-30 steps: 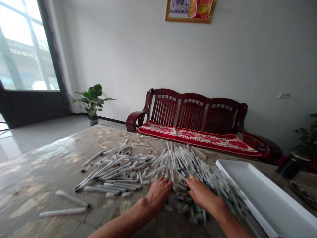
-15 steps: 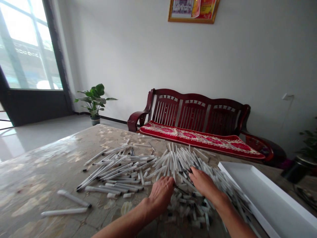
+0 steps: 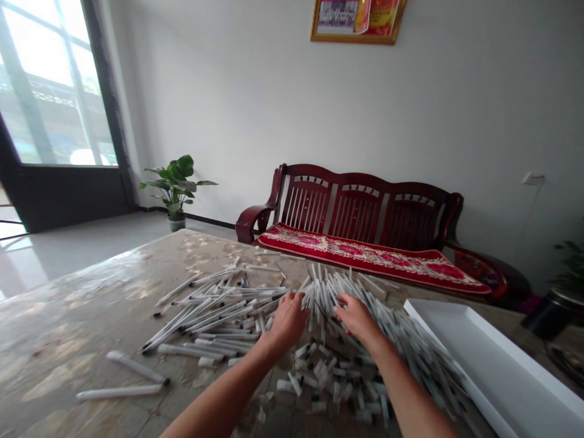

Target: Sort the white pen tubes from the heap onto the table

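Many white pen barrels (image 3: 319, 292) lie in a loose heap on the patterned table, some with black ends. At the heap's left edge, my left hand (image 3: 287, 317) reaches in with its fingers curved and apart; no held thing shows in it. Across from it, my right hand (image 3: 356, 317) rests over the right part of the heap, thumb and fingers apart. Its fingertips are close to the barrels, and whether they touch one is unclear. Short clear pen caps (image 3: 337, 383), several with dark parts, are scattered between my forearms.
More pens (image 3: 214, 310) spread over the table's left half, with two lone pens (image 3: 121, 391) nearer me. A shallow white box (image 3: 493, 365) stands at the right. Beyond the table (image 3: 59, 328) is a wooden bench (image 3: 356, 210) with a red cover.
Both hands have moved forward and a little left, away from the caps and onto the barrel heap. Dark bits seen at the fingertips before no longer show. More caps are uncovered.
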`<state>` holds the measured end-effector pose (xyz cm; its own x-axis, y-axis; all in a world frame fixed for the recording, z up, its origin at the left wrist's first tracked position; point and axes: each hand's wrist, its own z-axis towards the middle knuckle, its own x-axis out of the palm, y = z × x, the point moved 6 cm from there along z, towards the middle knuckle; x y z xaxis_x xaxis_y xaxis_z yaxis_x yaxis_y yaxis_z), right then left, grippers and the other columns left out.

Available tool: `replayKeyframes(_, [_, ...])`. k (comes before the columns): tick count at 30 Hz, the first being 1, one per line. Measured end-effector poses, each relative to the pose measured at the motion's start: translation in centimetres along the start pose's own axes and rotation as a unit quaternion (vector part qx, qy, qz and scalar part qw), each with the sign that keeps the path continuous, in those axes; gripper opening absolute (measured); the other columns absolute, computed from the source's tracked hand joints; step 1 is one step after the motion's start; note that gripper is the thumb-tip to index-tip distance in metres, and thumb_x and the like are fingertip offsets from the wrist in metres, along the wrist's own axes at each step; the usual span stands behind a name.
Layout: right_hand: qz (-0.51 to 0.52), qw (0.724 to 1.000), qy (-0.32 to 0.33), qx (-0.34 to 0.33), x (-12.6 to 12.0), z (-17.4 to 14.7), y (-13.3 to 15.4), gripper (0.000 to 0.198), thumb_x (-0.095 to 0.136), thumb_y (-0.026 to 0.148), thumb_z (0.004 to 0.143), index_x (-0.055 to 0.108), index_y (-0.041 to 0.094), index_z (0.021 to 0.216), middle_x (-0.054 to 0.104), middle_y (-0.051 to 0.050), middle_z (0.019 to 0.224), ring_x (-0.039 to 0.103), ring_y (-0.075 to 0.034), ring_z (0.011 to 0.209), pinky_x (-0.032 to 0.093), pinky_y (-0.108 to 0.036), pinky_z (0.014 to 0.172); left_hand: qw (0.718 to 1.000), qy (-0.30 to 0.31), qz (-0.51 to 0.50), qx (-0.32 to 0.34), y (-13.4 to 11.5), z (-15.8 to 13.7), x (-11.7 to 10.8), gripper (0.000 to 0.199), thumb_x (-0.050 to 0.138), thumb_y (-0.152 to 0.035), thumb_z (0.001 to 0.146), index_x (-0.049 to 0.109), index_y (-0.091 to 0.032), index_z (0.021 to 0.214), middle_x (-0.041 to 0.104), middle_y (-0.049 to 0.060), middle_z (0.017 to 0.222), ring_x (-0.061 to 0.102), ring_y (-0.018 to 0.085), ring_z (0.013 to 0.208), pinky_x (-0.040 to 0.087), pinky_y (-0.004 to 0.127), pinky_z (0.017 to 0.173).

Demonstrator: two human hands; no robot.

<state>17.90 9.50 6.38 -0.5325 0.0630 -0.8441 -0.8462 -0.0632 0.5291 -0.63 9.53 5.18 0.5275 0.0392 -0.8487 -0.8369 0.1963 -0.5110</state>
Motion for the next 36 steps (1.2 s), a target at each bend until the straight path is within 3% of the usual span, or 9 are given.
replayKeyframes(3, [-0.091, 0.996, 0.021, 0.01, -0.1, -2.0, -0.8, 0.018, 0.059, 0.016, 0.086, 0.068, 0.018, 0.101, 0.071, -0.006, 0.104, 0.065, -0.022, 0.102, 0.048, -0.032, 0.087, 0.997, -0.013, -0.014, 0.072, -1.0, -2.2, 0.8, 0.032, 0.053, -0.021, 0.085, 0.065, -0.021, 0.115, 0.065, 0.008, 0.116, 0.056, 0.024, 0.112, 0.041, 0.031, 0.098])
replayKeyframes(8, [-0.215, 0.976, 0.045, 0.017, 0.6, -4.5, -1.1, 0.032, 0.055, 0.006, 0.077, 0.067, 0.017, 0.105, 0.071, -0.013, 0.109, 0.066, -0.027, 0.104, 0.044, -0.031, 0.082, 0.976, 0.058, -0.029, 0.209, -3.4, -5.1, 3.4, 0.029, 0.057, -0.029, 0.086, 0.068, -0.027, 0.112, 0.066, 0.004, 0.116, 0.057, 0.023, 0.113, 0.042, 0.033, 0.1])
replayKeyframes(14, [-0.261, 0.964, 0.037, 0.01, 0.0, -4.6, -0.8, 0.03, 0.049, 0.01, 0.082, 0.066, 0.017, 0.105, 0.07, -0.012, 0.11, 0.065, -0.024, 0.105, 0.042, -0.028, 0.079, 0.982, 0.052, 0.052, 0.176, -2.1, -5.2, 3.6, 0.041, 0.053, -0.04, 0.09, 0.061, -0.023, 0.127, 0.06, 0.009, 0.133, 0.04, 0.031, 0.136, 0.029, 0.048, 0.114])
replayKeyframes(19, [-0.272, 0.959, 0.078, -0.03, 0.9, -5.3, 0.1, 0.02, 0.054, 0.017, 0.079, 0.069, 0.022, 0.091, 0.073, -0.006, 0.099, 0.067, -0.021, 0.096, 0.04, -0.025, 0.074, 0.982, 0.063, 0.051, 0.172, -1.5, -7.0, 3.4, 0.048, 0.05, -0.04, 0.091, 0.053, -0.022, 0.136, 0.046, 0.011, 0.148, 0.03, 0.029, 0.143, 0.024, 0.047, 0.118])
replayKeyframes(22, [-0.285, 0.952, 0.105, -0.044, 1.7, -5.3, 0.7, 0.021, 0.055, 0.018, 0.08, 0.071, 0.02, 0.094, 0.072, -0.009, 0.104, 0.066, -0.023, 0.1, 0.04, -0.026, 0.075, 0.979, 0.095, 0.033, 0.178, -1.8, -9.1, 3.5, 0.05, 0.05, -0.043, 0.091, 0.052, -0.025, 0.138, 0.042, 0.008, 0.152, 0.028, 0.027, 0.144, 0.023, 0.044, 0.119])
replayKeyframes(25, [-0.294, 0.946, 0.13, -0.049, 1.8, -4.7, 1.1, 0.023, 0.057, 0.017, 0.077, 0.072, 0.018, 0.093, 0.073, -0.012, 0.104, 0.066, -0.025, 0.101, 0.04, -0.026, 0.074, 0.983, 0.117, 0.022, 0.143, -1.6, -10.6, 3.7, 0.057, 0.053, -0.051, 0.088, 0.049, -0.029, 0.14, 0.035, 0.008, 0.156, 0.028, 0.029, 0.144, 0.023, 0.046, 0.118])
replayKeyframes(36, [-0.295, 0.935, 0.194, -0.037, 1.4, -3.9, 1.7, 0.026, 0.068, 0.022, 0.065, 0.077, 0.023, 0.089, 0.076, -0.008, 0.096, 0.069, -0.023, 0.092, 0.038, -0.023, 0.063, 0.983, 0.129, -0.003, 0.13, -1.5, -12.1, 5.6, 0.076, 0.056, -0.061, 0.082, 0.032, -0.034, 0.149, 0.017, 0.007, 0.162, 0.016, 0.029, 0.148, 0.016, 0.046, 0.12])
